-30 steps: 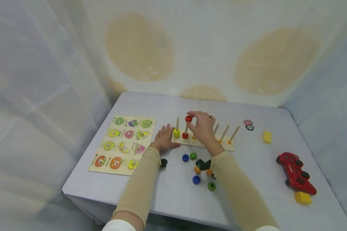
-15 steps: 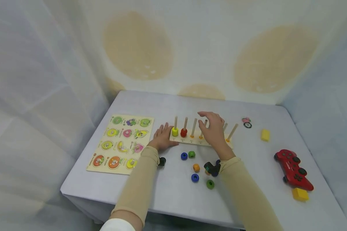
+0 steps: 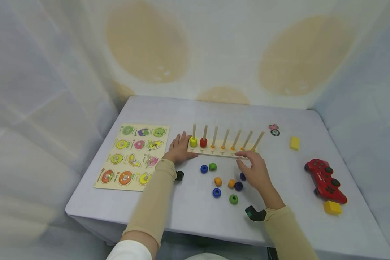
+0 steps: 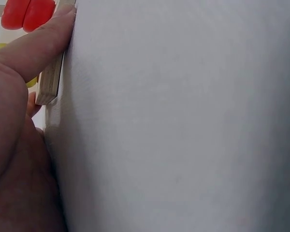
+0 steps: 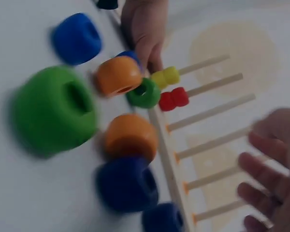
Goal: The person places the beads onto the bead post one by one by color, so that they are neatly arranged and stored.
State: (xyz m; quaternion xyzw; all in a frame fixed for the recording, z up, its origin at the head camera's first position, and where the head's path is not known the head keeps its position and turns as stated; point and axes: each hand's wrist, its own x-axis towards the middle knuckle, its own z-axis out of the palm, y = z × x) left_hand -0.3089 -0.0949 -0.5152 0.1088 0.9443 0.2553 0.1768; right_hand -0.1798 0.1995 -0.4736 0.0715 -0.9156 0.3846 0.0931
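A wooden peg board (image 3: 209,152) with a row of upright pegs lies across the middle of the table. Yellow beads (image 3: 193,142) sit on its leftmost peg and red beads (image 3: 203,143) on the one beside it. At the board's left end rests my left hand (image 3: 179,150), fingers straight, thumb (image 4: 43,43) laid along the front edge. My right hand (image 3: 256,172) hovers before the board's right end, thumb and forefinger apart, nothing between them. Left of it lie loose beads: blue (image 3: 216,193), green (image 3: 233,199), orange (image 3: 217,181) and dark blue (image 3: 238,186).
A fruit puzzle board (image 3: 134,161) lies on the left of the white-covered table (image 3: 188,213). To the right are a red game controller (image 3: 326,180), a yellow block (image 3: 294,143), another yellow block (image 3: 332,207) and a small pink-and-black trinket (image 3: 274,130).
My right hand let go of a red bead, which now sits on the second peg, then moved right and towards me. My left hand stays at the board's end.
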